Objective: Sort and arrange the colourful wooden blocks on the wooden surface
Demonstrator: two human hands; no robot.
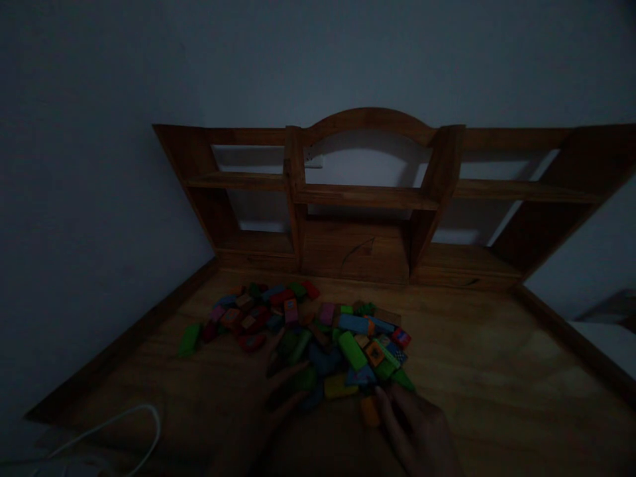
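Observation:
A heap of coloured toy building blocks (pixel 354 351) lies on the wooden desktop, in dim light. My left hand (pixel 261 397) reaches in at the heap's near left side with its fingers spread. A green block (pixel 301 379) shows between its fingertips, with blue blocks (pixel 325 360) just beyond; no grip is visible. At the near right edge is my right hand (pixel 420 424), its fingers stretched out and slightly apart. Its fingertips are beside an orange block (pixel 370 411); whether they touch it is too dark to tell. A yellow block (pixel 340 385) lies between the hands.
A wooden shelf unit (pixel 368 195) with compartments stands at the back against the wall. More blocks (pixel 253 315) spread to the left, and one green block (pixel 189 340) lies apart. A white cable (pixel 149 407) loops at the near left. A raised edge (pixel 149 321) borders the left side.

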